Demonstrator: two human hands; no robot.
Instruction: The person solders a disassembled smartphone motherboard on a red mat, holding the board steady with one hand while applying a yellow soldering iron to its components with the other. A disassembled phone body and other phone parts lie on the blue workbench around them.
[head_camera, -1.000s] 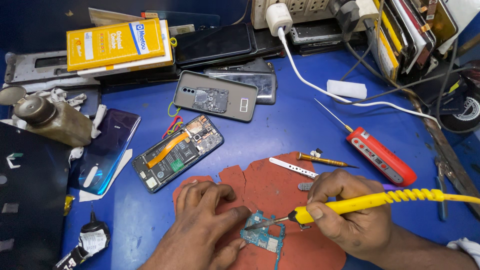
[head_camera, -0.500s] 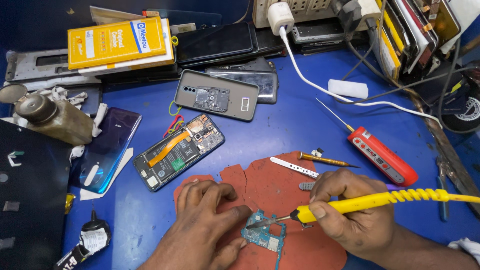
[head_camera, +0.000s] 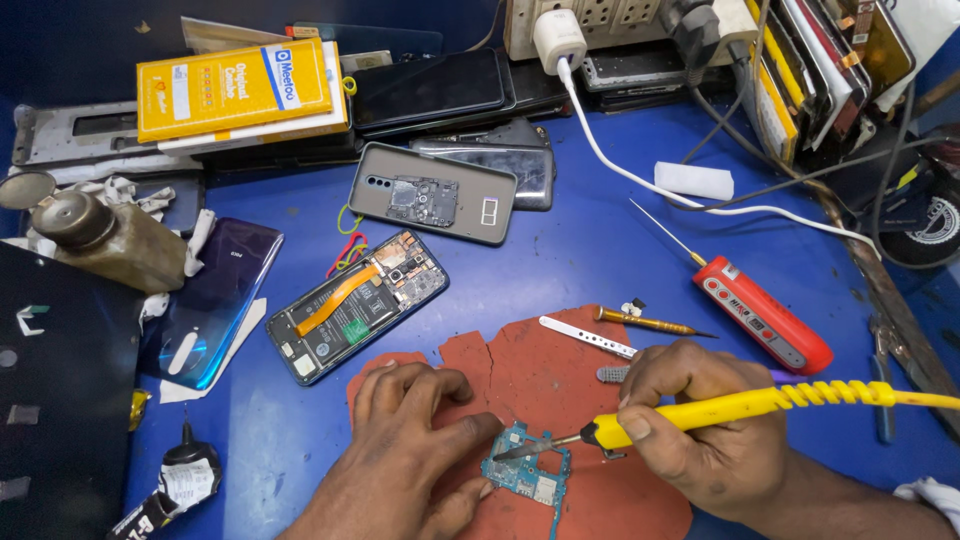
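A small teal circuit board (head_camera: 528, 479) lies on a red-brown work mat (head_camera: 540, 375) near the table's front edge. My left hand (head_camera: 405, 450) rests on the mat and pins the board's left edge with thumb and fingers. My right hand (head_camera: 700, 425) grips a yellow soldering iron (head_camera: 730, 408) like a pen. Its metal tip touches the board's top. The iron's coiled yellow cord runs off to the right.
An opened phone (head_camera: 355, 305) with an orange flex cable lies left of the mat. Behind it sits a grey back cover (head_camera: 432, 193). A red tester pen (head_camera: 760, 310), tweezers (head_camera: 588, 337), a small screwdriver (head_camera: 650, 322) and a brass bottle (head_camera: 105, 235) stand around. Chargers and phones crowd the back edge.
The view has shifted slightly. My right hand has slid the iron's tip a little leftward across the board. My left hand stays on the board.
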